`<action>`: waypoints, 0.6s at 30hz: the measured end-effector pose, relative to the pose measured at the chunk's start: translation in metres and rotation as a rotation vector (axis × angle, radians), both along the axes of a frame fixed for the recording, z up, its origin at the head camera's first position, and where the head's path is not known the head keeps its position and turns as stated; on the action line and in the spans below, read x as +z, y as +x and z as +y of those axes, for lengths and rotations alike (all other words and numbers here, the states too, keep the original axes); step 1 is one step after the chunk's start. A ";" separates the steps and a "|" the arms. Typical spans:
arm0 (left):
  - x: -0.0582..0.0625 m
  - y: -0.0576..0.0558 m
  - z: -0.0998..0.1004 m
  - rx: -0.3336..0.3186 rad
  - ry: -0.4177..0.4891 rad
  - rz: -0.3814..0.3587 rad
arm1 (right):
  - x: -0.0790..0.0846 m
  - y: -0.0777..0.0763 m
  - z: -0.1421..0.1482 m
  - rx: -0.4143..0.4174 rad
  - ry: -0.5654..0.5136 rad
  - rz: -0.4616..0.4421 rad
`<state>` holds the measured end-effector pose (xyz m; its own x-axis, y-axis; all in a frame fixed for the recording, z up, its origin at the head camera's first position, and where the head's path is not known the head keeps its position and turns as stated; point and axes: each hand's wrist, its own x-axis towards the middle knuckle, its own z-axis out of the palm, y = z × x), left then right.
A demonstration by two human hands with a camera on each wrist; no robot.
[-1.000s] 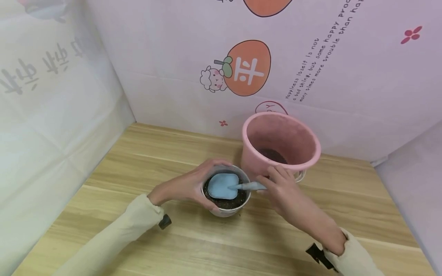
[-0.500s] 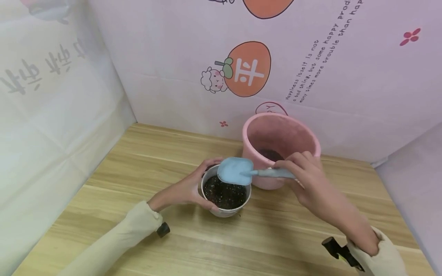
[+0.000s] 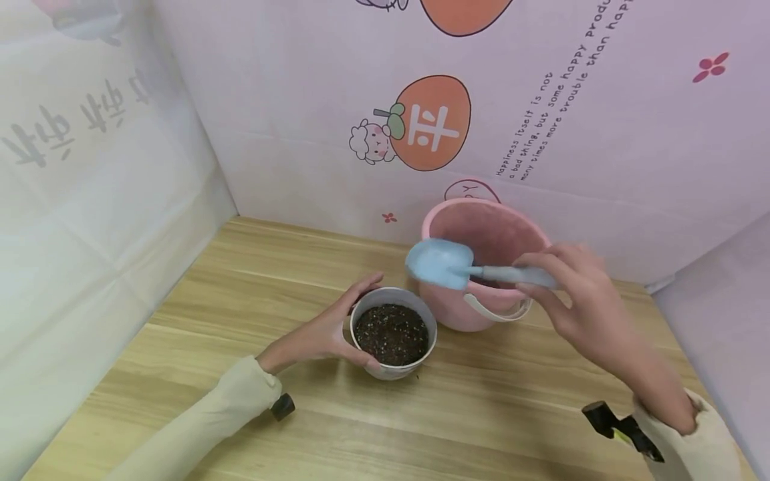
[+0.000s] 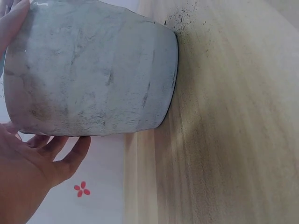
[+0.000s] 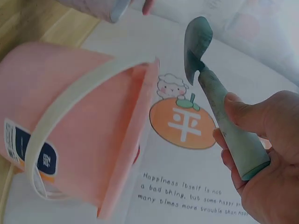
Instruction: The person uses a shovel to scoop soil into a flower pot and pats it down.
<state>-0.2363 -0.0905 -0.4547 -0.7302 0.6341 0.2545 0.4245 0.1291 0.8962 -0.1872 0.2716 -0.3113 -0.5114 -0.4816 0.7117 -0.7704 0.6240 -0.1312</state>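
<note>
My left hand [image 3: 327, 334] holds a whitish flower pot [image 3: 391, 373] from its left side, with the thumb on the near rim and the fingers round the far side. Dark speckled soil [image 3: 394, 334] fills much of the pot, which stands on the table. In the left wrist view, the scuffed wall of the pot [image 4: 93, 70] shows large above the fingers [image 4: 74, 156]. My right hand [image 3: 586, 304] grips the handle of a light blue garden trowel [image 3: 442, 262]. The trowel's blade hangs over the left rim of a pink bucket, and no soil shows on it.
The pink bucket [image 3: 448, 307] stands behind and right of the pot, its white handle [image 5: 70, 102] hanging down. Printed cloth [image 3: 289, 133] covers the walls behind and at the sides. A few soil crumbs [image 4: 182, 21] lie on the wooden table [image 3: 337, 427].
The right hand has lifted the trowel out of the pot and carried it right and back, over the bucket's rim. The left hand and pot have stayed in place.
</note>
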 end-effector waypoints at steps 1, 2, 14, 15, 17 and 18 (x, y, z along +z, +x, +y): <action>0.000 0.000 0.000 0.003 -0.004 -0.011 | 0.002 -0.001 0.003 -0.013 -0.003 -0.002; 0.000 0.000 -0.001 0.003 -0.007 -0.018 | 0.004 -0.002 0.006 -0.032 0.002 -0.012; -0.002 0.001 -0.002 0.012 -0.016 -0.064 | 0.008 -0.031 0.042 -0.192 0.064 0.012; -0.003 0.001 -0.002 0.015 -0.013 -0.067 | 0.007 -0.034 0.045 -0.195 0.074 0.018; -0.003 0.001 -0.002 0.021 -0.009 -0.075 | 0.006 -0.040 0.051 -0.208 0.095 0.025; -0.004 0.002 -0.001 0.020 -0.003 -0.081 | 0.006 -0.042 0.053 -0.218 0.106 0.027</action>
